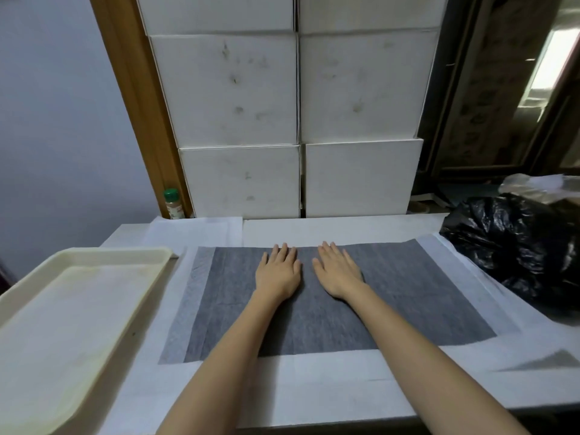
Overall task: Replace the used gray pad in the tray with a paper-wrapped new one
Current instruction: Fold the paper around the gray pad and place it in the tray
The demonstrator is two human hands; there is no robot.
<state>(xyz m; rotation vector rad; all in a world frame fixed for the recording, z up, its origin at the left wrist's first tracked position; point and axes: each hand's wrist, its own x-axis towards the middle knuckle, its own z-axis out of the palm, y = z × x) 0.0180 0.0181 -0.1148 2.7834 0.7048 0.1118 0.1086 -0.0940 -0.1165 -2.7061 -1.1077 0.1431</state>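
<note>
White boxes (295, 89) behind, hands (277, 271) flat on gray pad (408, 293)

pad (408, 296) lies on paper (314, 381), tray (62, 309) to its left, bag (518, 246) right, boxes (298, 120) behind.

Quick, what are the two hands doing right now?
Left hand: open, flat on the gray rectangular fabric pad, holding nothing.
Right hand: open, flat on the same pad, holding nothing.
</note>
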